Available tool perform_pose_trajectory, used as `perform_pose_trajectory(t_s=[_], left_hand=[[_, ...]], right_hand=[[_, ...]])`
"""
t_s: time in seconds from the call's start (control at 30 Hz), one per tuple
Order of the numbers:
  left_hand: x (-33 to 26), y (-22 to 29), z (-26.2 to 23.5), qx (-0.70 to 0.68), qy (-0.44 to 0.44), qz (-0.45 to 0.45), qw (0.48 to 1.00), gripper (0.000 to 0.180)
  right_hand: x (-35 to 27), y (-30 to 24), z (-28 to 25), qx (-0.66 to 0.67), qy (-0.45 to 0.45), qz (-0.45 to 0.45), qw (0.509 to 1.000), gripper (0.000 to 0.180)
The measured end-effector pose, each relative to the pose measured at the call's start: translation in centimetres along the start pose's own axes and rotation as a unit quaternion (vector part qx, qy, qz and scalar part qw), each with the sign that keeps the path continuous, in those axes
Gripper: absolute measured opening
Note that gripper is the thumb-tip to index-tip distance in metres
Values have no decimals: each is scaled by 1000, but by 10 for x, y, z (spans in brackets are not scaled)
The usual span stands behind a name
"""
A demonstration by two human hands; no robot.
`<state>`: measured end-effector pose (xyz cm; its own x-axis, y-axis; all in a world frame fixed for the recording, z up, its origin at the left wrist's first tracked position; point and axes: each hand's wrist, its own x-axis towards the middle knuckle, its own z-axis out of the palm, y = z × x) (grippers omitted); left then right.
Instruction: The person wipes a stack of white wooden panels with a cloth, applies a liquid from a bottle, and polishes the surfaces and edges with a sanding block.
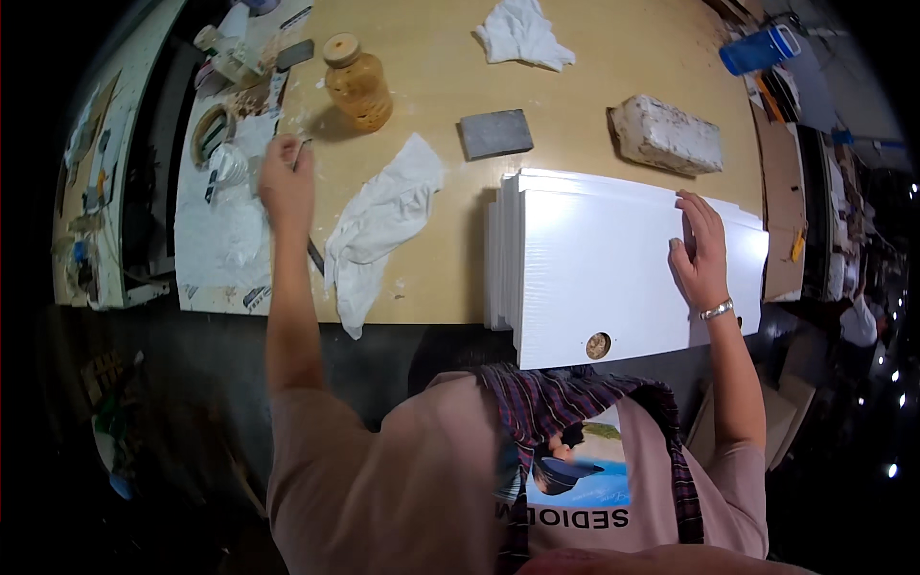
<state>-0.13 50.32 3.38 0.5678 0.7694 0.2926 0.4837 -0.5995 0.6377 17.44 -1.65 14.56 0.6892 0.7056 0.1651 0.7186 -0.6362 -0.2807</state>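
Panels [594, 259], white and stacked, are set at the near edge of the table [441, 283], and the topmost is touched by the right hand [704, 251], its fingers open. The left hand [287, 184] is held half-curled near the capped jar [359, 91]; whether anything is gripped in it cannot be told. A crumpled white cloth [383, 222] is seen between the hands.

A light wood-coloured tabletop [431, 273] stands over a dark grey floor [225, 350], with a pale-framed bench [132, 115] along the left, across a dark gap. Brown cardboard [780, 196] borders the right edge, and beige boards [797, 398] sit lower down. Beyond, the room falls into deep shadow, pricked by small white lights [892, 471].
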Motion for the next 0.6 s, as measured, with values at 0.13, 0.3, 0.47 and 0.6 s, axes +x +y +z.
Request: perform_pose_trajectory(t_s=[0.13,0.3,0.47,0.6], left_hand=[[-52,102,61,-104,-192,208,953,34],[-48,112,141,128,-207,312,919,56],[-39,118,118,-95,-177,246,948,47],[-89,154,78,-376,-320,41,869,44]], right_hand=[[-4,3,-2,-17,16,-3,1000,49],[5,-2,3,-6,17,-9,1000,47],[-7,4,-2,-9,48,3,999,46],[-13,9,-1,-8,59,17,998,45]])
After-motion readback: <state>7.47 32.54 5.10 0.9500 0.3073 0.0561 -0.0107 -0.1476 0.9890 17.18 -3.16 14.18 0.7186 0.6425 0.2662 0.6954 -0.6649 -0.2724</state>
